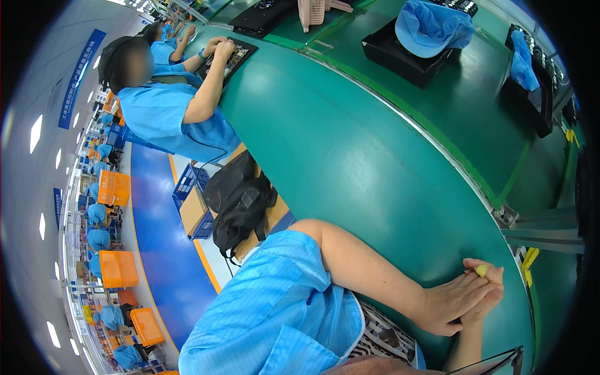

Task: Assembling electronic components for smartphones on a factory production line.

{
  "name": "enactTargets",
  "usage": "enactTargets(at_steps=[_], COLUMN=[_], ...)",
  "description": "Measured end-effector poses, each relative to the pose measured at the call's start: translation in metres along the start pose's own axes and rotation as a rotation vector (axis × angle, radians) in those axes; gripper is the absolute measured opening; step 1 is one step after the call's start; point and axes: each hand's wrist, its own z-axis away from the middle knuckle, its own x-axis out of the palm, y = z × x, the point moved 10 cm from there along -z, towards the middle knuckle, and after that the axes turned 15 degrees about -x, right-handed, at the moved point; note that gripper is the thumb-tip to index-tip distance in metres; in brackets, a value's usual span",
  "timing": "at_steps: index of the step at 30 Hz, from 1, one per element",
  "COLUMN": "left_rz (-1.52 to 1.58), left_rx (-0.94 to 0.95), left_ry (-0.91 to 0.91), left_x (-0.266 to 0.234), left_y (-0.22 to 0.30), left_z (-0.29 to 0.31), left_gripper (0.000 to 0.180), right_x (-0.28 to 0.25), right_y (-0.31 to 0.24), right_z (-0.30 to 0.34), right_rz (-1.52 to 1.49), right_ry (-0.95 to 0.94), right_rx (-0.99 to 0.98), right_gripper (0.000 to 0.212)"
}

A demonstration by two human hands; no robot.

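Note:
My left hand (445, 307) lies across my right hand (489, 305) above the green worktop, close to its right-hand edge. The left fingers are bent over the right hand and closed around it. A small yellow finger cot (481, 270) covers one fingertip at the top of the joined hands; I cannot tell for certain which hand wears it. Most of the right fingers are hidden by the overlap. No tool or part shows between the hands. My left forearm (375, 269) reaches in from a blue short sleeve.
The green worktop (350, 144) has a metal rail (431, 134) along it. Beyond the rail, a black tray (431, 74) holds a blue cap (431, 31). A co-worker (169, 112) handles a dark board upper left. A black bag (244, 200) and blue crate (189, 181) are beside the worktop.

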Motion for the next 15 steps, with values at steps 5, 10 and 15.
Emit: enactTargets(at_steps=[5,10,15], left_rz=[-0.010,-0.012,0.004], left_rx=[-0.012,-0.030,0.045], left_ry=[-0.059,-0.099,0.034], left_x=[0.008,0.009,0.000], left_y=[-0.003,-0.004,0.001], left_z=[-0.001,0.000,0.002], left_gripper=[0.097,0.100,0.098], right_x=[-0.002,0.001,0.004], right_y=[-0.003,-0.005,-0.008], right_z=[0.000,-0.002,-0.004], right_rz=[0.035,-0.016,-0.031], right_ry=[0.008,0.007,-0.022], right_rx=[-0.061,-0.062,-0.096], right_gripper=[0.077,0.073,0.073])
